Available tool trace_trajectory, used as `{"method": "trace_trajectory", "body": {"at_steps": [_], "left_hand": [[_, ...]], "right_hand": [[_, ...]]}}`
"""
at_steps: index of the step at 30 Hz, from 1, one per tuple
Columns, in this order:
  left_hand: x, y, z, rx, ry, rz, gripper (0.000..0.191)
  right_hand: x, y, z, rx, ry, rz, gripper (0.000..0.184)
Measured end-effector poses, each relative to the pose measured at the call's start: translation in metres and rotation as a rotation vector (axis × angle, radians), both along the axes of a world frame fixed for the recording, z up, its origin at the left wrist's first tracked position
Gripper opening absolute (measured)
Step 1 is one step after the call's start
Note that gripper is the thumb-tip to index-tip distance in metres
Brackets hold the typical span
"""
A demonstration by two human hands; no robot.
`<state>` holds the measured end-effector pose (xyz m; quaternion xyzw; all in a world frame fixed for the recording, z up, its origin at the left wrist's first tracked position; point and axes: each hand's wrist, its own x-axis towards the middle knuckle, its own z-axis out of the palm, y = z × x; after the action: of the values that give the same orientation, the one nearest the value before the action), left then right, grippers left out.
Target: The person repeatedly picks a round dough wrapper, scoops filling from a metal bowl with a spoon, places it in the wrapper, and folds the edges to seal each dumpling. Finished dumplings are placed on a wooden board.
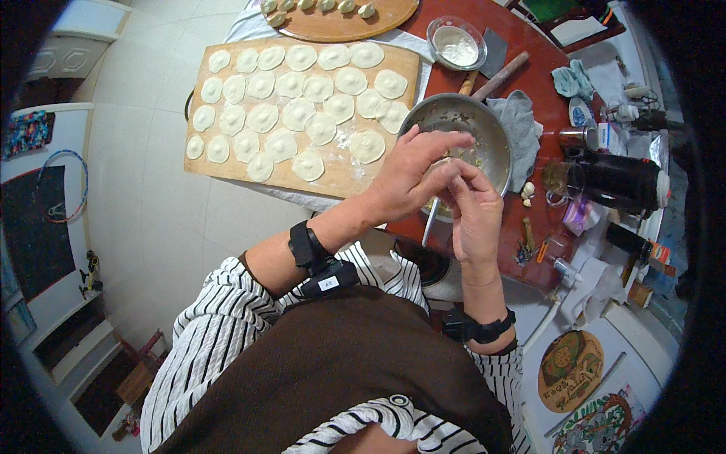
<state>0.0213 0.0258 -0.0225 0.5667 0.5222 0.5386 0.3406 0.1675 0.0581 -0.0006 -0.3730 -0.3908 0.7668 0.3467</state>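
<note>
My left hand (417, 167) and my right hand (476, 213) meet fingertip to fingertip above a metal basin (503, 127). Between them shows a small pale edge of dough (441, 163), pinched in the fingers; most of it is hidden. Bits of chopped filling (479, 153) cling to the inside of the basin. A metal utensil handle (431, 221) sticks out over the near rim. Left of my hands, a floured wooden board (351, 179) carries several flat round dough wrappers (299, 113), some overlapping.
Folded dumplings (326, 5) sit on a round wooden board (340, 27) at the back. Beyond the basin are a glass bowl of flour (456, 46), a cleaver (494, 51) and a rolling pin (505, 75). A grey cloth (519, 136), garlic (527, 192) and a dark thermos (612, 179) stand right.
</note>
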Motion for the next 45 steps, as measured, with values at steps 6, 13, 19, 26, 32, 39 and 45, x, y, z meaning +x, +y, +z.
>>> {"method": "trace_trajectory", "body": {"at_steps": [6, 13, 19, 26, 32, 39, 45], "left_hand": [[-0.007, -0.003, 0.003, -0.005, 0.113, -0.006, 0.043], [-0.005, -0.002, -0.003, -0.029, 0.19, 0.06, 0.037], [0.015, -0.005, -0.003, -0.18, -0.459, 0.042, 0.043], [0.031, -0.013, -0.006, -0.433, -0.695, 0.072, 0.038], [0.033, -0.017, 0.002, -0.521, -1.303, -0.245, 0.037], [0.039, -0.012, -0.002, -0.515, -1.342, -0.283, 0.042], [0.038, -0.011, -0.018, -0.554, -1.663, -0.278, 0.039]], "right_hand": [[-0.002, 0.001, 0.003, -0.035, 0.042, 0.026, 0.023], [-0.001, 0.0, 0.004, -0.07, 0.002, -0.004, 0.02], [0.003, 0.004, 0.01, 0.497, -0.383, 0.002, 0.012], [0.001, 0.016, 0.013, 0.963, -0.538, -0.008, 0.011], [-0.004, 0.02, -0.003, 0.588, -0.181, 0.052, 0.032], [-0.007, 0.019, -0.011, 0.392, -0.172, 0.078, 0.024], [0.008, 0.019, -0.003, 0.238, -0.333, 0.194, 0.037]]}}
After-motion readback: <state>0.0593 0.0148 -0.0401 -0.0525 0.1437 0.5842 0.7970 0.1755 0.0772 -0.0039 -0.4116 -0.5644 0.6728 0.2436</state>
